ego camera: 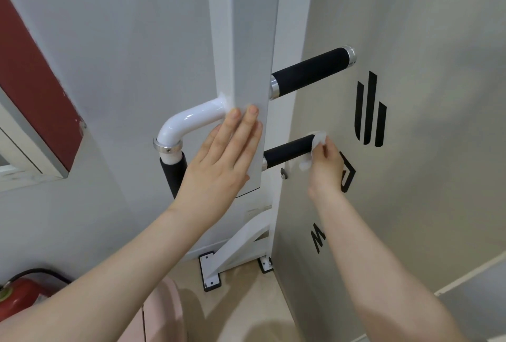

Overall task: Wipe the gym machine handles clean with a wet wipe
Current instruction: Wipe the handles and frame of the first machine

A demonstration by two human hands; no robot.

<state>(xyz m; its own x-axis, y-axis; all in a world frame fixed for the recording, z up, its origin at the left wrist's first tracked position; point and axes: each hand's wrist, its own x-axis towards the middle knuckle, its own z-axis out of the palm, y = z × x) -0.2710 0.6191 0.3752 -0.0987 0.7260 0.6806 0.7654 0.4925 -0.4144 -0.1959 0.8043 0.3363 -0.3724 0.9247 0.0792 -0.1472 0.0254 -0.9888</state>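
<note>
With our right hand (325,160) pinching the soft, limp wet wipe (315,147) around the firm, grippy lower handle (287,151), our left hand (221,160) rests flat and empty on the white post (246,67).

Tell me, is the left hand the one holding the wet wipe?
No: the left hand lies flat and empty on the white post, while the right hand presses the wet wipe onto the lower black handle.

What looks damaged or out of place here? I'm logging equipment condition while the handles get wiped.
The machine looks sound. One oddity sits off it: the red panel on the wall at left has a chipped lower corner with white flecks. The right hand presses the wet wipe on the lower handle.
</note>
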